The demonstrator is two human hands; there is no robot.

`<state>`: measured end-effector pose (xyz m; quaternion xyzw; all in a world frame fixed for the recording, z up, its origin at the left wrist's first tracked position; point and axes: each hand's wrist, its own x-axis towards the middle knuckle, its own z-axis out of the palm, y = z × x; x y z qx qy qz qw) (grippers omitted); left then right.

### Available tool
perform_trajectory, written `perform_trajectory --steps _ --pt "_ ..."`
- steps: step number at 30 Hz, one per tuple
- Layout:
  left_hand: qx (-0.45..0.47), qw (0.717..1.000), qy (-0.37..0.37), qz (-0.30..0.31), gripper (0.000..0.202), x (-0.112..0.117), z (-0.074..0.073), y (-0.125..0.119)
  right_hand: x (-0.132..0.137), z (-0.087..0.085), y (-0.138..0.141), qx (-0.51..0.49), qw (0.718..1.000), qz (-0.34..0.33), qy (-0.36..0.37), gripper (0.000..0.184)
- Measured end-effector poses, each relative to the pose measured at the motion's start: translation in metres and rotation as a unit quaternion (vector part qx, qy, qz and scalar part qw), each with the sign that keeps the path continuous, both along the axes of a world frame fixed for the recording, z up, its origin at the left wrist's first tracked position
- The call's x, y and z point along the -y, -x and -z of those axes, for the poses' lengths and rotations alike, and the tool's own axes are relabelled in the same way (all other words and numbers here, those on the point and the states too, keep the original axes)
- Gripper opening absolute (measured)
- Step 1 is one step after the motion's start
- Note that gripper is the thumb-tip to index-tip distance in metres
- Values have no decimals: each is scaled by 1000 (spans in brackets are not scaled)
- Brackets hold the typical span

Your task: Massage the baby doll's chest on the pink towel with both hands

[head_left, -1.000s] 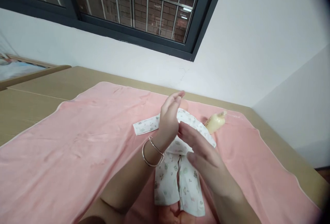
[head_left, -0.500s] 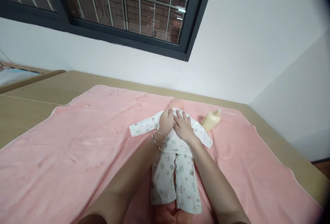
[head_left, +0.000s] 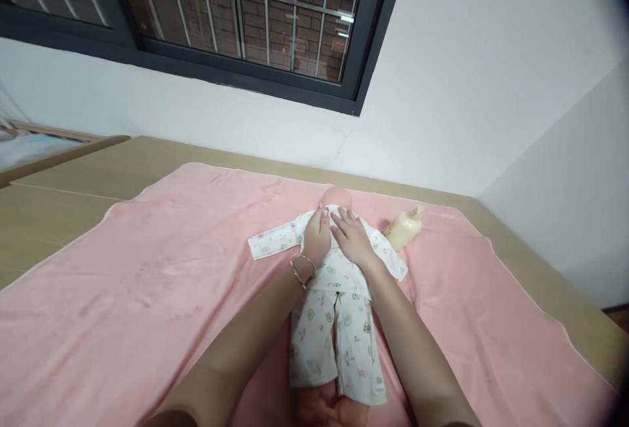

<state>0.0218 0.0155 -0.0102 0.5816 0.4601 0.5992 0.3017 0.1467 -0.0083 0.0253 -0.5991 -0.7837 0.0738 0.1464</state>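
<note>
A baby doll (head_left: 338, 198) lies on its back, dressed in a white printed shirt (head_left: 339, 276) and matching trousers (head_left: 314, 342). Its head points away from me, and its legs come out of the trouser ends near me. My left hand (head_left: 318, 236), with a bracelet at the wrist, is closed at the chest of the shirt, thumb up; most of its fingers are hidden. Flat on the other side of the chest rests my right hand (head_left: 352, 238), fingers spread. The doll's sleeves stretch out to both sides.
Under the doll spreads a pink blanket (head_left: 162, 270) on a wooden surface (head_left: 63, 211). A pale yellow pump bottle (head_left: 403, 228) lies tilted by the right sleeve. Behind are a white wall (head_left: 422, 119) and a dark-framed window (head_left: 246, 80) with bars.
My right hand has shifted slightly over the chest, its fingers a little closer together. The left hand stays nearly in place. The view has moved slightly.
</note>
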Motion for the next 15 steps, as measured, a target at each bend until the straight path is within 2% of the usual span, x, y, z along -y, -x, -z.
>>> perform_trajectory --steps 2,4,6,10,12,15 --pt "-8 1000 4 -9 41 0 0 0 1 2 4 1 996 90 -1 65" --pt "-12 1000 5 -18 41 0 1 -1 7 3 12 22 990 142 1 72" --pt "-16 1000 5 -19 36 -1 1 -1 12 2 18 41 992 117 9 68" --pt "-36 999 20 -8 29 -3 2 0 8 1 9 16 999 -30 18 50" --pt "-61 998 23 -12 30 -5 2 -1 1 3 0 -12 1000 -20 8 52" --pt "-106 994 14 -29 31 -7 3 -1 -5 9 -6 -29 998 61 -10 64"
